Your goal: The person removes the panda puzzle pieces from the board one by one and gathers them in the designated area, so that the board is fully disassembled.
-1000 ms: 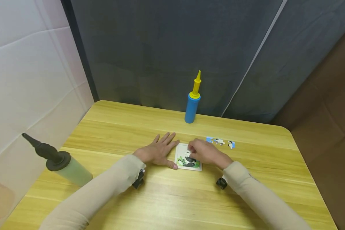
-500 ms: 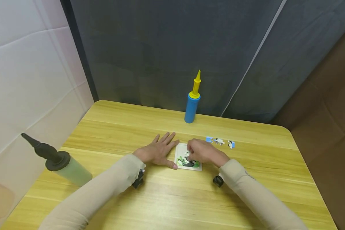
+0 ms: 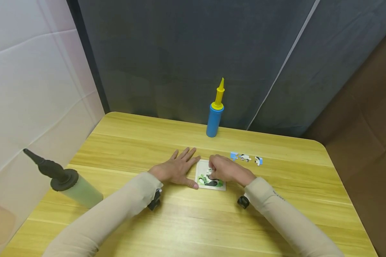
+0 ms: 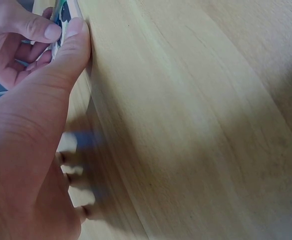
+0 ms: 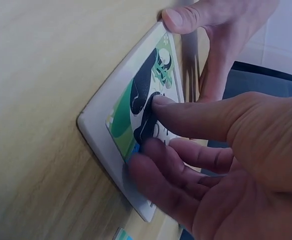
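Note:
A small square jigsaw board (image 3: 201,165) with a white frame lies on the table. Green, black and white pieces fill its near part, seen closer as the picture (image 5: 120,120) in the right wrist view. My left hand (image 3: 177,170) lies spread on the table at the left of the board, its thumb (image 5: 174,19) against the near left corner. Over the board, my right hand (image 3: 227,169) pinches a black and white puzzle piece (image 5: 146,120) between thumb and fingers. That piece looks slightly tilted among the laid ones; its far edge is hidden by the fingers.
Several loose puzzle pieces (image 3: 245,157) lie behind and right of the board. A blue and yellow hand pump (image 3: 214,121) stands at the back of the wooden table (image 3: 186,228). Another pump (image 3: 80,191), pale green with a black top, stands at the left.
My right hand and wrist have shifted slightly left over the board, the fingers still at the piece. The left hand and the loose pieces stay where they were.

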Demonstrator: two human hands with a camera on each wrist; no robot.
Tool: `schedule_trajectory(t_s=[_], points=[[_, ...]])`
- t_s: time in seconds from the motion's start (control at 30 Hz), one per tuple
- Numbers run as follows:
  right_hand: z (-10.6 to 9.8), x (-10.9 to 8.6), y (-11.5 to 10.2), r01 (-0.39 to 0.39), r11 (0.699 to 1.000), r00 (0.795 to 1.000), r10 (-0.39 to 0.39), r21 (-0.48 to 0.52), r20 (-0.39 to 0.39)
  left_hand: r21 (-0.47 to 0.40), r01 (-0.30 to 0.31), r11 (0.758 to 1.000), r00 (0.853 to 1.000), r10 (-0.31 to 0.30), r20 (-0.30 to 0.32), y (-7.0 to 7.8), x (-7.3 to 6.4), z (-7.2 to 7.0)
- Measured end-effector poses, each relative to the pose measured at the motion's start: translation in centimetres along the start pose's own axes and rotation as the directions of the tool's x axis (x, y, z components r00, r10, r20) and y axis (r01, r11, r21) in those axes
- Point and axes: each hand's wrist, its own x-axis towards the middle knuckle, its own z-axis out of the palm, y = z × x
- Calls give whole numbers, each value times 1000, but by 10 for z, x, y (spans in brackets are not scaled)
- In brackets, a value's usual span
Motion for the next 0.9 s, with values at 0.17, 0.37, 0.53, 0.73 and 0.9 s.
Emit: schedule_trajectory(t_s=[0.17,0.37,0.53,0.73,0.9], points=[[1,-1,3,8,999,1000,-8,39,-17,0,2,1000,1000,-2,0,0,1,0],[4,-4,6,36,995,999,-32,97,-42,4,0,1000,1000,0,4,0,3,0],[8,-6,8,60,988,996,-49,143,-78,4,5,1000,1000,-5,11,1,2,-1],[13,-8,12,110,986,984,-90,123,-152,2,3,1000,1000,-3,10,2,2,-1],[18,-11,16,154,984,972,-134,91,-191,-1,5,1000,1000,-5,6,1,2,0]])
